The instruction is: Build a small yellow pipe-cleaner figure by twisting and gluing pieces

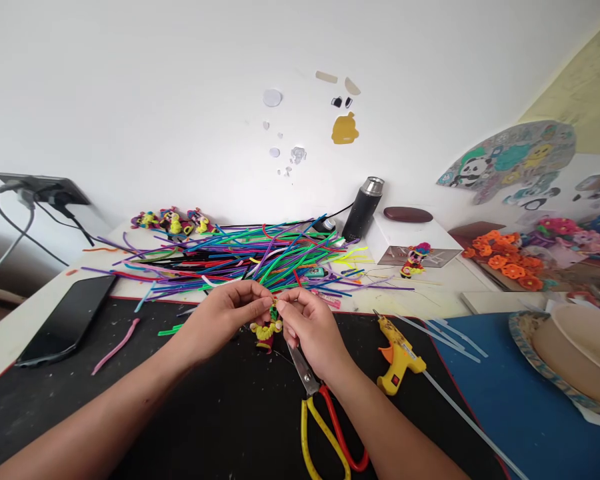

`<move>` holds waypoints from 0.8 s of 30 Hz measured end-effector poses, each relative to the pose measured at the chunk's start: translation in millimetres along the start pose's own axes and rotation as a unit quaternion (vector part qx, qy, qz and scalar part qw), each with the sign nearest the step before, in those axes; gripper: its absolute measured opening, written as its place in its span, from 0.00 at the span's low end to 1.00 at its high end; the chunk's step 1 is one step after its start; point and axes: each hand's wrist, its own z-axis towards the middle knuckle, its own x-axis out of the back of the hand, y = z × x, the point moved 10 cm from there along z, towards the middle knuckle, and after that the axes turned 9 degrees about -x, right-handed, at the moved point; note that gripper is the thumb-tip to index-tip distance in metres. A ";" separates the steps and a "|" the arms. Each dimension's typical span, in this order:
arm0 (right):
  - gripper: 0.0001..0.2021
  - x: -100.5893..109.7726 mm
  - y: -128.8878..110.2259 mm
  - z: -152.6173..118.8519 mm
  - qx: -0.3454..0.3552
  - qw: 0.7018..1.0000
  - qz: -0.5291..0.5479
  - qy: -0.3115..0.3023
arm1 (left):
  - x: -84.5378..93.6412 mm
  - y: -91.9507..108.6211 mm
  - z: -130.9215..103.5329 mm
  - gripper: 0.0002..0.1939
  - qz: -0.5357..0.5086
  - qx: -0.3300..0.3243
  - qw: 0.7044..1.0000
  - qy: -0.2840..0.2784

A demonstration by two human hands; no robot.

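Note:
A small yellow, red and green pipe-cleaner figure [266, 333] is held upright between both hands over the black mat [220, 407]. My left hand [230, 313] pinches its top from the left, thumb and index finger together. From the right, my right hand [307, 323] pinches the same top part, its fingertips almost touching the left ones. The fingers partly hide what they grip there. Scissors [307, 380] with one yellow and one red handle lie on the mat, blades partly under my right hand. A yellow glue gun [399, 353] rests to the right.
Behind the hands lies a pile of coloured pipe cleaners [250, 257]. A phone [67, 317] and a pink piece [116, 345] are at left. A black flask [363, 210], a white box [405, 240] and a finished figure [417, 260] stand behind; a bowl [580, 347] is right.

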 end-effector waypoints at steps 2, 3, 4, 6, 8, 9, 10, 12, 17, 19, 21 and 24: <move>0.13 0.4 -0.4 -0.2 0.000 1.000 -0.012 0.004 | 1.0 0.9 0.6 0.18 0.013 0.001 1.000 -0.001; 0.12 0.4 -0.4 -0.4 0.000 1.000 -0.016 0.006 | 1.6 1.5 0.8 0.18 0.019 0.000 1.000 -0.001; 0.12 0.5 -0.5 -0.5 0.000 1.000 -0.019 0.008 | 1.9 2.3 1.0 0.18 0.025 -0.002 1.000 -0.002; 0.12 0.3 -0.3 -0.8 0.000 1.000 -0.022 0.009 | 2.0 5.4 1.2 0.17 0.045 -0.014 0.999 -0.006; 0.12 -0.1 0.0 -0.9 -0.001 1.000 -0.022 0.010 | 3.2 9.6 0.6 0.15 0.085 -0.034 0.996 -0.003; 0.12 -0.2 0.1 -1.0 -0.002 1.000 -0.022 0.010 | 4.3 11.9 0.0 0.14 0.111 -0.045 0.993 0.002; 0.12 -0.3 0.3 -1.0 -0.002 1.000 -0.022 0.010 | 5.7 14.3 -0.8 0.13 0.139 -0.056 0.989 0.010; 0.12 -0.1 0.8 -0.9 -0.004 1.000 -0.017 0.011 | 8.4 19.7 -2.9 0.12 0.194 -0.079 0.977 0.029; 0.12 0.8 1.5 -0.8 -0.007 1.000 -0.003 0.011 | 8.3 34.1 -7.8 0.11 0.277 -0.151 0.947 0.055; 0.12 0.8 1.3 -0.8 -0.006 1.000 -0.008 0.011 | 7.5 36.8 -8.4 0.11 0.290 -0.168 0.941 0.055; 0.12 1.2 1.8 -0.7 -0.007 1.000 -0.016 0.012 | 7.4 38.9 -8.5 0.11 0.299 -0.178 0.936 0.057; 0.11 1.7 4.0 0.0 -0.010 1.000 -0.019 0.014 | 7.0 41.2 -9.2 0.11 0.307 -0.189 0.931 0.058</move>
